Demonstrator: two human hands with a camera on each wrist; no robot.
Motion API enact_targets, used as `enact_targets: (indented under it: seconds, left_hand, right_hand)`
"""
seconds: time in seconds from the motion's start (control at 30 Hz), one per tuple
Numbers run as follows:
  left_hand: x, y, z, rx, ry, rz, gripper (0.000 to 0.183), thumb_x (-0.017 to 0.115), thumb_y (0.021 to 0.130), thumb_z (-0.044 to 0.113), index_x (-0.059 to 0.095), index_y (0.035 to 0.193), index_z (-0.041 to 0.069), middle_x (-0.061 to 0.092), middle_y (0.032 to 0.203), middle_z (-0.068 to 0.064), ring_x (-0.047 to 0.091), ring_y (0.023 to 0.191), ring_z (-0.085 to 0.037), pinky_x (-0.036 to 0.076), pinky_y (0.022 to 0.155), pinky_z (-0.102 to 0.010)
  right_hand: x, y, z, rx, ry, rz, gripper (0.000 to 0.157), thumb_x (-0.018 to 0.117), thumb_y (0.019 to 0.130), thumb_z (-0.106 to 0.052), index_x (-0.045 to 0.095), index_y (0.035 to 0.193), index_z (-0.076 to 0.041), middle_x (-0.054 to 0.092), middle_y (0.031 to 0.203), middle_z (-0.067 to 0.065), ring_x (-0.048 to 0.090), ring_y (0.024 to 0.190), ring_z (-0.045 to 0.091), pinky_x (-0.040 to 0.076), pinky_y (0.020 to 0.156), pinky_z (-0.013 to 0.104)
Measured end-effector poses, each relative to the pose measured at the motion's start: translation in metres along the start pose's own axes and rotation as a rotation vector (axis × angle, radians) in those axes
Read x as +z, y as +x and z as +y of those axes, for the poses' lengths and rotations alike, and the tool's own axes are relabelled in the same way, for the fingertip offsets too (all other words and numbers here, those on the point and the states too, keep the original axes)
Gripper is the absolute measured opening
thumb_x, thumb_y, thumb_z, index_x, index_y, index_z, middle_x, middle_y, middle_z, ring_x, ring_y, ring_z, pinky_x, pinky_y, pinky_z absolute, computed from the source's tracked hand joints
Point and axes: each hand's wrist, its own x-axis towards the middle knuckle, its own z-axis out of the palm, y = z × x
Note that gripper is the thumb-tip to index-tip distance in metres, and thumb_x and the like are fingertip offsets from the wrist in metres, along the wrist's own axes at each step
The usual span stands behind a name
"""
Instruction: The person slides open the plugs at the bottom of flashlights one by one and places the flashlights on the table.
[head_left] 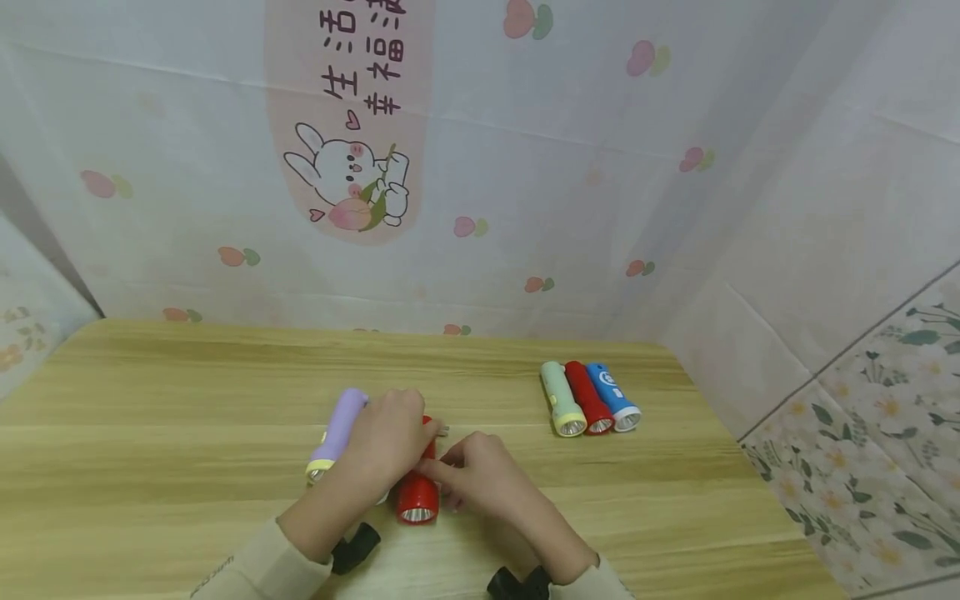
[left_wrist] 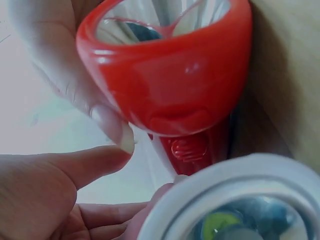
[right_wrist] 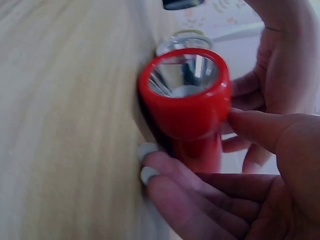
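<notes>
A red flashlight lies on the table, lens end toward me. My left hand is over its rear body, the thumb across it; the other fingertips are partly hidden. On its right side, my right hand holds it near the head between thumb and curled fingers, seen in the right wrist view. Close beside it, in the left wrist view, is a white-rimmed flashlight, mostly covered by my left hand in the head view. A purple flashlight with a yellow rim lies left of my left hand.
Farther back at the right, a mint-green flashlight, another red flashlight and a blue flashlight lie side by side. The wood-grain table meets a printed cloth at the back and another at the right.
</notes>
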Motion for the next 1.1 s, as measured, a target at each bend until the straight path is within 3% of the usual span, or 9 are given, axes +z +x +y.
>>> enact_targets:
  seconds: [0.13,0.3,0.43,0.57,0.7,0.9,1.0,1.1]
  left_hand:
    - [-0.002,0.000,0.000,0.004,-0.023,0.018,0.042,0.079,0.088,0.026,0.053,0.059,0.011,0.044,0.051,0.001,0.047,0.047,-0.014,0.035,0.042,-0.020]
    - [-0.003,-0.001,0.002,0.017,-0.021,0.033,0.043,0.076,0.091,0.030,0.052,0.060,0.012,0.039,0.050,0.002,0.044,0.046,-0.013,0.034,0.041,-0.021]
    - [-0.002,-0.003,0.004,0.031,-0.052,0.014,0.040,0.073,0.093,0.032,0.055,0.065,0.010,0.043,0.053,0.001,0.044,0.046,-0.013,0.036,0.041,-0.021]
    - [-0.006,-0.006,0.007,0.062,-0.155,-0.097,0.031,0.072,0.093,0.034,0.070,0.088,0.004,0.067,0.076,-0.004,0.052,0.054,-0.011,0.042,0.047,-0.022]
    - [-0.016,-0.006,0.014,0.126,-0.244,-0.236,0.037,0.070,0.094,0.038,0.073,0.109,0.004,0.074,0.104,-0.006,0.060,0.066,-0.011,0.049,0.057,-0.026]
    - [-0.029,-0.001,0.031,0.234,-0.293,-0.337,0.032,0.070,0.093,0.040,0.078,0.101,0.010,0.074,0.093,0.002,0.062,0.075,-0.011,0.051,0.067,-0.029]
    - [-0.029,0.003,0.040,0.229,-0.285,-0.343,0.031,0.069,0.093,0.039,0.076,0.098,0.010,0.068,0.081,0.004,0.057,0.067,-0.012,0.048,0.061,-0.027]
    - [-0.025,0.010,0.047,0.216,-0.256,-0.338,0.029,0.067,0.095,0.037,0.071,0.083,0.010,0.054,0.063,0.006,0.044,0.054,-0.010,0.039,0.053,-0.024]
  right_hand:
    - [-0.006,-0.002,-0.001,0.008,-0.024,-0.006,0.037,0.072,0.092,-0.043,0.075,0.072,-0.011,0.063,0.057,0.003,0.061,0.050,0.015,0.048,0.048,0.026]
    - [-0.016,-0.003,0.006,-0.025,-0.049,0.009,0.036,0.070,0.093,-0.042,0.078,0.090,-0.007,0.068,0.064,0.004,0.064,0.054,0.015,0.050,0.051,0.026]
    - [-0.025,-0.007,0.015,-0.053,-0.066,0.025,0.034,0.069,0.095,-0.038,0.078,0.099,-0.006,0.072,0.072,0.002,0.067,0.061,0.014,0.052,0.055,0.026]
    - [-0.036,-0.012,0.022,-0.082,-0.094,0.049,0.038,0.067,0.096,-0.041,0.077,0.107,-0.005,0.074,0.079,0.001,0.068,0.067,0.014,0.054,0.060,0.026]
    - [-0.047,-0.017,0.028,-0.113,-0.152,0.116,0.040,0.066,0.097,-0.043,0.077,0.109,-0.007,0.076,0.085,0.001,0.069,0.076,0.011,0.056,0.067,0.026]
    - [-0.061,-0.023,0.035,-0.078,-0.217,0.269,0.032,0.070,0.095,-0.040,0.078,0.106,-0.011,0.078,0.099,0.000,0.073,0.089,0.012,0.061,0.078,0.032]
    - [-0.068,-0.024,0.036,-0.066,-0.246,0.338,0.030,0.072,0.094,-0.037,0.078,0.105,-0.010,0.079,0.101,0.002,0.075,0.088,0.015,0.062,0.078,0.035]
    - [-0.074,-0.022,0.037,-0.060,-0.277,0.398,0.031,0.074,0.092,-0.038,0.078,0.104,-0.010,0.079,0.098,0.003,0.076,0.085,0.016,0.062,0.074,0.033]
